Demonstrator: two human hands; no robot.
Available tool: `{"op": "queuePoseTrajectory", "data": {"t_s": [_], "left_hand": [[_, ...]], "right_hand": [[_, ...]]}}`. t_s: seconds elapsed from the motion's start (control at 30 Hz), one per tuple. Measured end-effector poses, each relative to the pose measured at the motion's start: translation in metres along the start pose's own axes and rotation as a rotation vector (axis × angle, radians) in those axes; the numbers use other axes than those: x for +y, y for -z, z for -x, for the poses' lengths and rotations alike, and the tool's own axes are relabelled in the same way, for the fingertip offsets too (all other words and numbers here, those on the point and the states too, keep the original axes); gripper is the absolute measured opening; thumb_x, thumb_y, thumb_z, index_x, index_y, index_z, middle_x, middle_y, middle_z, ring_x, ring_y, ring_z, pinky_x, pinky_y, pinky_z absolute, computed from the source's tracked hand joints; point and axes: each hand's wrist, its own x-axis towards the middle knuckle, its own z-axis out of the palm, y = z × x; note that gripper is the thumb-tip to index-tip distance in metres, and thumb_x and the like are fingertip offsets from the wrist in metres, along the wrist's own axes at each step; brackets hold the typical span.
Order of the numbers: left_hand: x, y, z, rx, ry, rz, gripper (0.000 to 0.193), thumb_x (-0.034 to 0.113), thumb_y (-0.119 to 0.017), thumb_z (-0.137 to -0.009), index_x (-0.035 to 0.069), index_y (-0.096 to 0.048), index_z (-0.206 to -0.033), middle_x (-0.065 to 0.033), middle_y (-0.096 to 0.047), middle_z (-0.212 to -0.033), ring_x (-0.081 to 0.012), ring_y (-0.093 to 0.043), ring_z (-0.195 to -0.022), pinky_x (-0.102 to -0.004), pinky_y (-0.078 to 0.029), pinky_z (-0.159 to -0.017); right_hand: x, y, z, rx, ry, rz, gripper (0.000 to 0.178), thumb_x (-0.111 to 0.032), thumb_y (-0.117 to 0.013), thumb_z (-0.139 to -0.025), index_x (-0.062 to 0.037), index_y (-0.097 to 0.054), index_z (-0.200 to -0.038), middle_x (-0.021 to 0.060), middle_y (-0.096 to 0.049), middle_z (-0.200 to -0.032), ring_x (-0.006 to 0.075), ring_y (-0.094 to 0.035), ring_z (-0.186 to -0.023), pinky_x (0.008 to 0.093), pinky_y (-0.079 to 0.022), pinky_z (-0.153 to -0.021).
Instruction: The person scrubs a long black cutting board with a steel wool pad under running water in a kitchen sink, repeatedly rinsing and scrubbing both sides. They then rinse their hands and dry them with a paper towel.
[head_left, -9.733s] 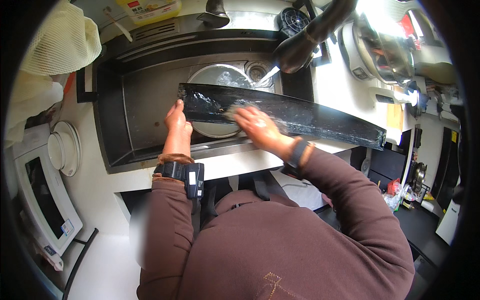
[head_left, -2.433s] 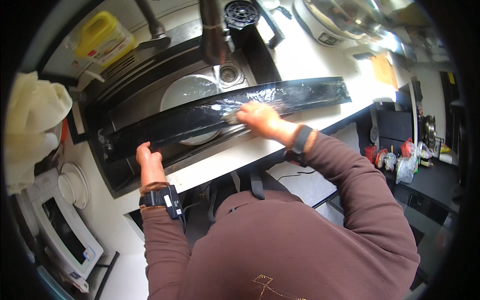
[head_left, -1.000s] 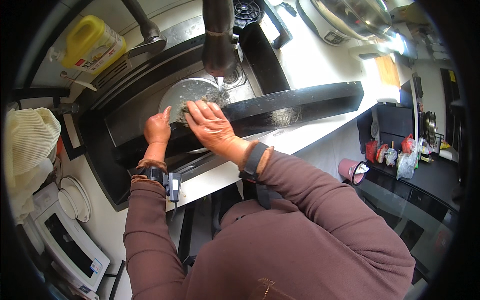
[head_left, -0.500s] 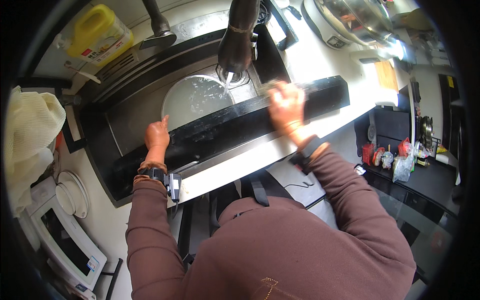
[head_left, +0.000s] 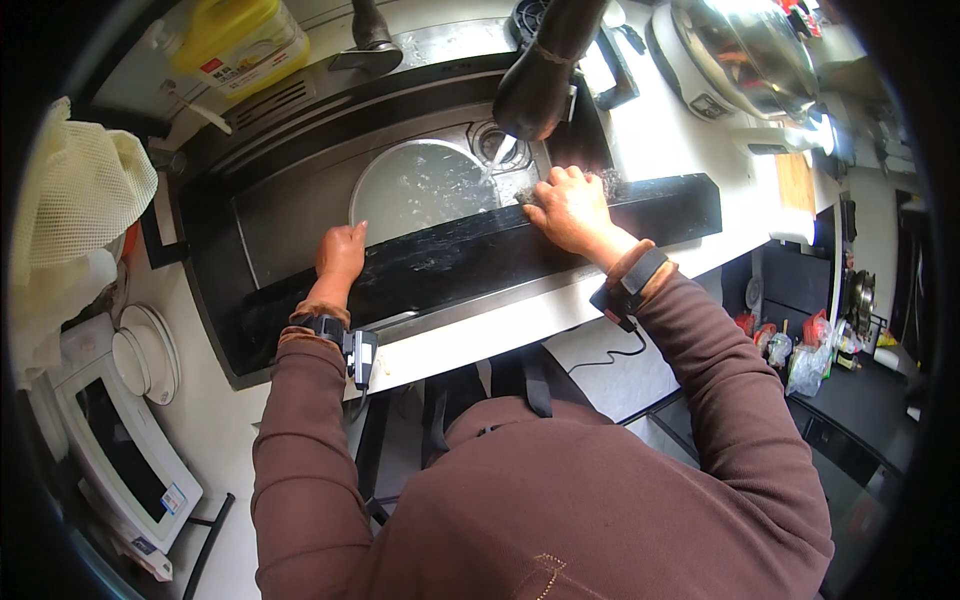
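A long black panel (head_left: 450, 250), wet and streaked, lies aslant over the front of the sink (head_left: 290, 205). My left hand (head_left: 341, 255) is closed over its far edge, towards the left end. Right of the middle, my right hand (head_left: 578, 212) presses a grey scouring pad (head_left: 611, 182) to the panel's upper edge; the hand covers most of the pad. Behind the panel sits a round basin (head_left: 415, 180) of cloudy water, partly hidden by it. Water runs from the dark faucet (head_left: 540, 90) beside the basin's right rim.
A yellow jug (head_left: 245, 45) and a dark-handled scraper-like tool (head_left: 370, 45) are behind the sink. An appliance with a glass lid (head_left: 740, 60) stands at the far right. To the left are a pale mesh cloth (head_left: 85, 200), stacked plates (head_left: 145, 350) and a white microwave (head_left: 125, 440).
My right hand, blurred before, now shows sharply and has slid slightly left along the panel with the pad. My left index finger has curled in. The whole view has shifted a little.
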Motion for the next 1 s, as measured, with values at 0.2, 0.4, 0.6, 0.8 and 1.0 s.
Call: {"op": "queuePoseTrajectory", "data": {"t_s": [0.2,0.4,0.6,0.8,1.0], "left_hand": [[-0.018,-0.021,-0.032,-0.001,0.051,-0.175,0.042,0.031,-0.068,-0.082,0.000,-0.062,-0.110,-0.0254,-0.065,-0.108,-0.0432,-0.061,-0.103,-0.0460,-0.049,-0.088],[-0.024,-0.028,-0.057,-0.087,0.166,0.032,0.031,0.013,-0.066,-0.074,0.000,-0.065,-0.102,-0.0220,-0.068,-0.098,-0.0371,-0.066,-0.095,-0.0421,-0.051,-0.083],[-0.001,-0.008,-0.053,-0.036,0.121,0.348,0.020,0.009,-0.070,-0.070,-0.001,-0.068,-0.088,-0.0131,-0.068,-0.077,-0.0236,-0.066,-0.071,-0.0358,-0.051,-0.067],[0.029,0.024,-0.057,0.010,0.116,0.407,0.015,0.009,-0.072,-0.069,-0.001,-0.066,-0.078,-0.0101,-0.067,-0.073,-0.0194,-0.064,-0.067,-0.0350,-0.050,-0.064],[0.060,0.077,-0.040,0.058,-0.085,0.285,0.022,0.014,-0.077,-0.069,0.000,-0.060,-0.071,-0.0105,-0.058,-0.060,-0.0188,-0.059,-0.059,-0.0352,-0.047,-0.057]], "right_hand": [[-0.004,0.011,-0.010,-0.159,0.136,-0.037,0.049,-0.051,-0.067,-0.080,-0.0059,-0.068,-0.098,0.0125,-0.058,-0.102,0.0298,-0.054,-0.105,0.0469,-0.042,-0.087],[-0.002,0.033,-0.045,-0.546,0.177,-0.072,0.052,-0.043,-0.087,-0.055,-0.0058,-0.074,-0.088,0.0137,-0.071,-0.094,0.0311,-0.066,-0.096,0.0435,-0.050,-0.083],[-0.002,0.056,-0.056,-0.705,0.278,-0.106,0.045,-0.032,-0.085,-0.059,-0.0015,-0.073,-0.089,0.0154,-0.071,-0.090,0.0320,-0.068,-0.088,0.0413,-0.053,-0.077],[0.000,0.063,-0.041,-0.711,0.313,-0.207,0.040,-0.027,-0.083,-0.064,-0.0058,-0.073,-0.095,0.0151,-0.071,-0.089,0.0331,-0.067,-0.089,0.0427,-0.052,-0.079],[0.000,0.060,-0.043,-0.691,0.299,-0.231,0.036,-0.024,-0.082,-0.067,-0.0028,-0.072,-0.094,0.0155,-0.070,-0.085,0.0330,-0.067,-0.084,0.0422,-0.052,-0.075]]}}
